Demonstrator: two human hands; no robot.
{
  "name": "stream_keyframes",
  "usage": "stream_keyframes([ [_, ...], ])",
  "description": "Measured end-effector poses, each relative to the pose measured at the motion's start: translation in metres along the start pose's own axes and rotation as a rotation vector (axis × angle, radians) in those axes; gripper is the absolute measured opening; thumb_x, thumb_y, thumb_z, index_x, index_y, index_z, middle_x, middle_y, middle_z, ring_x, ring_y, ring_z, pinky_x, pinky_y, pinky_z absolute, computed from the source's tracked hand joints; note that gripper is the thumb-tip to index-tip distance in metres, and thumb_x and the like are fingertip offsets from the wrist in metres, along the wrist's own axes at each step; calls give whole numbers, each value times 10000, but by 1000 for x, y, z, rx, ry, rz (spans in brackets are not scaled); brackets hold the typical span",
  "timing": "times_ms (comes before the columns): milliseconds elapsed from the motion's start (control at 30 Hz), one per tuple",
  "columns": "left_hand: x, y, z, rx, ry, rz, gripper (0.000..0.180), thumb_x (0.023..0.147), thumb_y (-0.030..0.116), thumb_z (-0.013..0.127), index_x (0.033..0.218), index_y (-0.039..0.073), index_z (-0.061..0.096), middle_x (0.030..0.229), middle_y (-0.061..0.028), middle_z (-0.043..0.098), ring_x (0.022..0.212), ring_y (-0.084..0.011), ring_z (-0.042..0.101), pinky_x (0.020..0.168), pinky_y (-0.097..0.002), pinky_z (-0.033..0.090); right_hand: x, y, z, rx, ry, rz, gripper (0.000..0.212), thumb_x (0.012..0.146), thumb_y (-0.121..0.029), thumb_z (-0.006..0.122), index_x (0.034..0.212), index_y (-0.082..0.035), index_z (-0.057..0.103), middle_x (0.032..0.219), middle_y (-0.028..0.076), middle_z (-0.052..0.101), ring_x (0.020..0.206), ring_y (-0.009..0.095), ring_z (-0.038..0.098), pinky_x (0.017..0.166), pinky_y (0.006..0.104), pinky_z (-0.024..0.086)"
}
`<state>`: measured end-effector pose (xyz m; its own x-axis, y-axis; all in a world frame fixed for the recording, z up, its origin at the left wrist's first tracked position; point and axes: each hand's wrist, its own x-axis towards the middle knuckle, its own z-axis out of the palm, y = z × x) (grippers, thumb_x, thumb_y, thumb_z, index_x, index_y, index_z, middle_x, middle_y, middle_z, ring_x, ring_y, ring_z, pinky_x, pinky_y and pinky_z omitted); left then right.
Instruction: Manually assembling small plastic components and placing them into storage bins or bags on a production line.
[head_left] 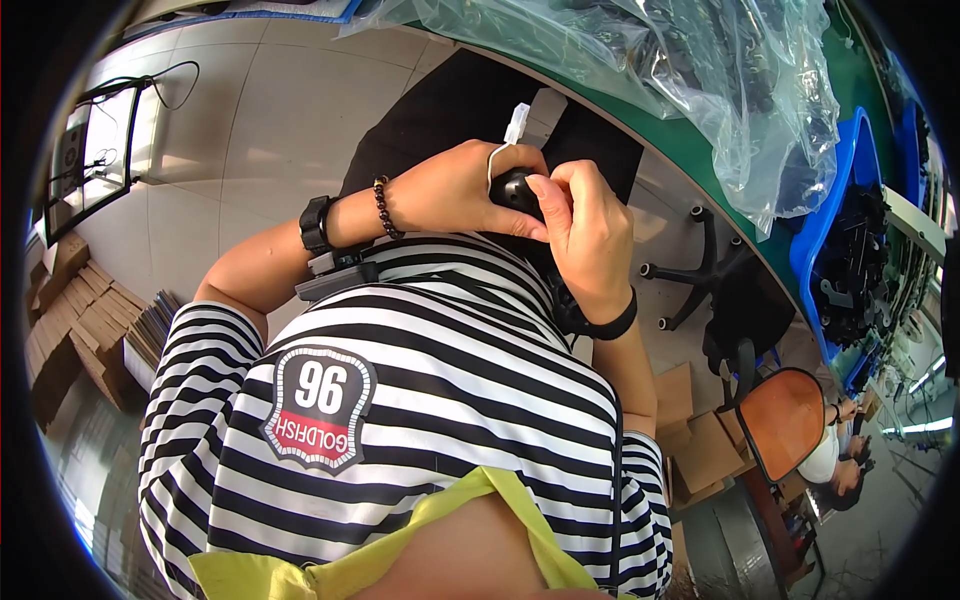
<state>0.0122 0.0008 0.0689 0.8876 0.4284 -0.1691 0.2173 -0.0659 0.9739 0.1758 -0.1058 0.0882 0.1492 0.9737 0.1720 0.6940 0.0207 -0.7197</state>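
Note:
Close in front of my body, both hands meet around a small black rounded piece (514,190). My left hand (455,188) is wrapped about it, its thumb running along the near side. My right hand (590,235) closes on the same piece from the right, with thumb and bent forefinger against its edge. A thin white cable loops up over my left fingers and ends in a white plug (517,123). Much of the black piece is hidden by my fingers, so its exact kind does not show.
Clear plastic bags (640,60) of dark parts lie on the green worktable (690,165) ahead. A blue bin (840,200) holds black parts at right. Nearby are a wheeled chair base (700,265), an orange chair (785,425), cardboard boxes (700,455) and another person (835,465). Cardboard (85,320) stands left.

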Motion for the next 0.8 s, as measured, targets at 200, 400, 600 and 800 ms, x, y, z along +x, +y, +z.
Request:
stream_keyframes([
  [200,2,-4,-3,38,29,-79,488,790,314,872,1121,36,645,954,-108,711,857,-237,685,801,-326,530,1,4,-13,181,-168,5,260,957,-218,696,970,-13,535,823,98,582,645,255,582,583,363,467],
  [400,2,-8,0,68,-22,-12,452,797,273,866,1117,41,645,957,-109,710,854,-253,683,784,-336,530,1,4,-20,-89,-301,-31,262,970,-232,675,955,-16,527,823,99,578,656,274,599,590,374,477],
  [600,5,0,-2,37,-69,-40,455,797,280,864,1115,41,644,945,-116,706,845,-267,680,785,-349,530,-1,2,-22,-189,-278,9,248,980,-232,654,968,-19,527,836,120,569,688,312,613,608,396,489],
  [800,1,-6,-1,66,-12,-20,510,771,382,871,1091,45,662,891,-116,707,794,-278,684,756,-355,534,-2,2,-26,17,-319,26,189,983,-173,638,1032,-28,527,887,127,566,731,314,621,636,392,497],
])
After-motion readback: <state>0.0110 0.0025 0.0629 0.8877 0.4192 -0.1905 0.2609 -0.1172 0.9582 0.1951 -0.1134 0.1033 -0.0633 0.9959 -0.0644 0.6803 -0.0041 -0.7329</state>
